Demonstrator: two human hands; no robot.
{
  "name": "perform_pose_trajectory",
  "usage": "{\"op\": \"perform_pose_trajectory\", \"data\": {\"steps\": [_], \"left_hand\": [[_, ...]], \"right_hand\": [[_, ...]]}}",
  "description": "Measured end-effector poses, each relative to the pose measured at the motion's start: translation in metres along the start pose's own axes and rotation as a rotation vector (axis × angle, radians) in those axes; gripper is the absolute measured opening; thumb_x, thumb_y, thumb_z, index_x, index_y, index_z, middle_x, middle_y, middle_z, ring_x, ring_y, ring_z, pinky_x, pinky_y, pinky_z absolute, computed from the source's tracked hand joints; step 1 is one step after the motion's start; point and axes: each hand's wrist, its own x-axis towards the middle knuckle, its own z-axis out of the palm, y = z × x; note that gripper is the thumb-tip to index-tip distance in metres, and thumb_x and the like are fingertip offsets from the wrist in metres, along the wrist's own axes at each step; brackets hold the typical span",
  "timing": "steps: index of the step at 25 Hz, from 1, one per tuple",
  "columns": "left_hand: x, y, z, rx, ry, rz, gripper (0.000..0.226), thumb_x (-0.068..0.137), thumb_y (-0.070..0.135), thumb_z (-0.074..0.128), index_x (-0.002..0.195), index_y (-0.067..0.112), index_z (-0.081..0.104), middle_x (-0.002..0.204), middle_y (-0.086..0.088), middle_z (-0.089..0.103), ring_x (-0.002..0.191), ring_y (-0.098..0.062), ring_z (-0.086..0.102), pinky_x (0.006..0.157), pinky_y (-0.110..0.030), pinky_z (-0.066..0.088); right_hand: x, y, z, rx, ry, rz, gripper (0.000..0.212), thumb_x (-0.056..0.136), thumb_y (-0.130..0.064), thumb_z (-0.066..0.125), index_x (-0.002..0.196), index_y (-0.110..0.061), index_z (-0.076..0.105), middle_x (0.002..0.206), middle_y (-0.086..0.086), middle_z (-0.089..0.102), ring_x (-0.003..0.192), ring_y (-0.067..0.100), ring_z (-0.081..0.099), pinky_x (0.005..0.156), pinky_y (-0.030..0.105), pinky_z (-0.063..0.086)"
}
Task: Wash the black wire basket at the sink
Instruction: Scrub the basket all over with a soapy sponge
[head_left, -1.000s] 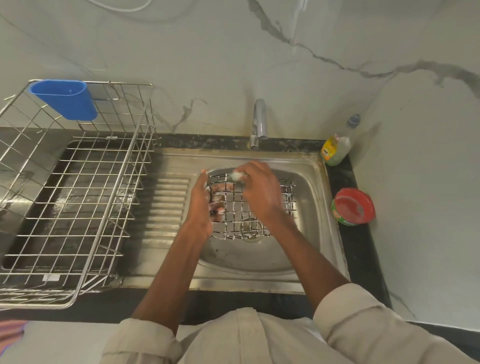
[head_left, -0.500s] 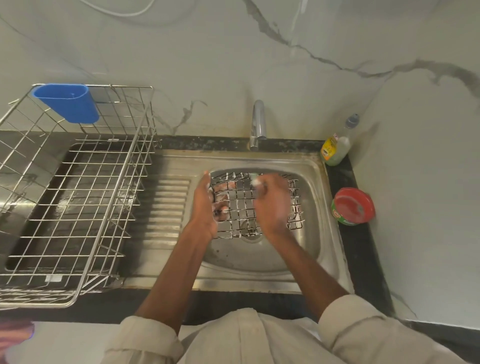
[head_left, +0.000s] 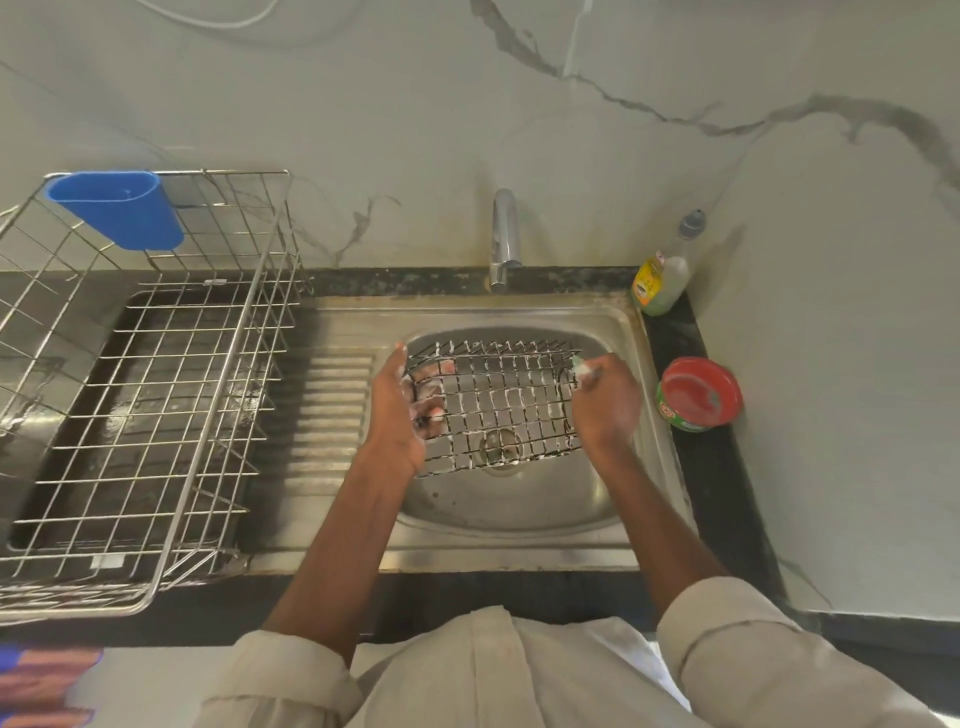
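Soapy black wire fills the middle of what I watch: the black wire basket (head_left: 493, 410) is held over the sink (head_left: 519, 499) bowl, directly above the drain. My left hand (head_left: 397, 410) clamps the basket's left edge, fingers curled through the mesh. My right hand (head_left: 605, 402) is at the basket's right edge, fingers closed round a small pale scrubber (head_left: 582, 368), most of it hidden by the hand, pressed against the far right corner.

What I'd worry about: the wire is coated in suds, so I judge the left grip could slip and let the basket drop into the bowl. Fingers threaded through the mesh could get pinched if the basket twists under scrubbing pressure. Suds caught at the wire crossings may be left behind unless it is rinsed, and the tap (head_left: 505, 234) behind the sink shows no water running.

Counting outward from the sink: one basket, one scrubber, one tap. Right of the sink, one red-lidded tub (head_left: 698, 393) and one bottle of dish liquid (head_left: 662, 278). Left of the sink, one steel drying rack (head_left: 140, 395), with one blue cup (head_left: 117, 208) hung on its far rail
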Motion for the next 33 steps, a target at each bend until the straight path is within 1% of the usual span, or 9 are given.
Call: {"op": "perform_pose_trajectory", "data": {"steps": [3,8,10,14,19,22,26,30,33], "left_hand": [[-0.003,-0.003,0.001,-0.058,0.041,0.002,0.051,0.1,0.061,0.056,0.099,0.016,0.083,0.093,-0.005,0.065,0.057,-0.013,0.046,0.053,-0.029,0.033],[-0.003,-0.003,0.004,-0.077,0.163,-0.019,0.056,0.098,0.06,0.06,0.128,0.014,0.071,0.113,-0.009,0.07,0.079,-0.018,0.056,0.065,-0.031,0.045],[-0.003,0.0,0.001,-0.077,0.162,-0.007,0.057,0.098,0.06,0.06,0.13,0.015,0.073,0.115,-0.009,0.071,0.071,-0.015,0.055,0.061,-0.028,0.047],[-0.01,-0.002,-0.007,-0.087,0.154,-0.001,0.058,0.098,0.059,0.061,0.131,0.012,0.073,0.111,-0.008,0.069,0.059,-0.011,0.05,0.045,-0.021,0.04],[-0.016,-0.007,-0.006,-0.002,0.164,0.053,0.044,0.106,0.051,0.057,0.114,0.013,0.076,0.095,-0.002,0.066,0.052,-0.008,0.047,0.043,-0.023,0.034],[-0.024,-0.006,-0.005,0.16,0.129,0.176,0.031,0.105,0.038,0.06,0.089,0.015,0.073,0.082,-0.003,0.066,0.05,-0.01,0.046,0.042,-0.022,0.034],[-0.043,-0.015,-0.003,0.521,0.017,0.414,0.034,0.097,0.029,0.067,0.066,0.014,0.07,0.067,-0.012,0.065,0.051,-0.016,0.047,0.049,-0.026,0.038],[-0.041,-0.015,-0.012,0.829,-0.056,0.614,0.049,0.085,0.037,0.067,0.062,-0.004,0.057,0.052,-0.012,0.047,0.049,-0.016,0.041,0.054,-0.033,0.039],[-0.034,-0.017,-0.012,0.951,-0.083,0.791,0.063,0.085,0.05,0.061,0.057,-0.003,0.041,0.049,-0.008,0.035,0.048,-0.018,0.032,0.047,-0.041,0.029]], "right_hand": [[-0.023,-0.006,0.006,-0.042,-0.032,-0.019,0.026,0.091,0.004,0.063,0.109,-0.013,0.071,0.105,0.003,0.072,0.091,0.018,0.064,0.064,0.024,0.037],[-0.068,-0.032,0.017,0.101,-0.321,-0.621,0.015,0.095,0.003,0.063,0.095,-0.011,0.068,0.097,-0.003,0.064,0.092,0.016,0.057,0.07,0.023,0.04],[-0.055,-0.018,0.018,0.065,-0.231,-0.516,0.015,0.095,0.002,0.064,0.096,-0.012,0.069,0.098,-0.001,0.066,0.092,0.018,0.059,0.068,0.023,0.041],[-0.046,0.011,0.001,0.018,-0.095,0.011,0.017,0.096,0.0,0.062,0.105,-0.013,0.069,0.097,-0.001,0.066,0.086,0.017,0.064,0.056,0.01,0.031],[-0.076,-0.029,0.011,0.157,-0.422,-0.126,0.021,0.1,-0.001,0.056,0.11,-0.014,0.069,0.108,-0.001,0.071,0.092,0.012,0.066,0.061,0.01,0.046],[-0.056,-0.05,-0.012,0.409,-0.379,0.015,0.027,0.103,-0.009,0.059,0.126,-0.018,0.07,0.118,-0.003,0.071,0.089,0.005,0.063,0.062,0.004,0.045],[-0.031,-0.073,-0.034,0.276,-0.276,-0.102,0.02,0.105,-0.015,0.058,0.119,-0.014,0.072,0.108,0.0,0.072,0.083,0.008,0.06,0.067,0.019,0.047],[-0.028,-0.083,-0.032,0.388,-0.514,-0.126,0.015,0.111,-0.016,0.045,0.113,-0.015,0.06,0.104,-0.003,0.063,0.081,0.008,0.053,0.063,0.023,0.039],[-0.037,-0.074,-0.019,0.397,-0.575,-0.108,0.019,0.111,-0.016,0.043,0.113,-0.012,0.061,0.102,-0.002,0.064,0.085,0.01,0.056,0.068,0.025,0.041]]}}
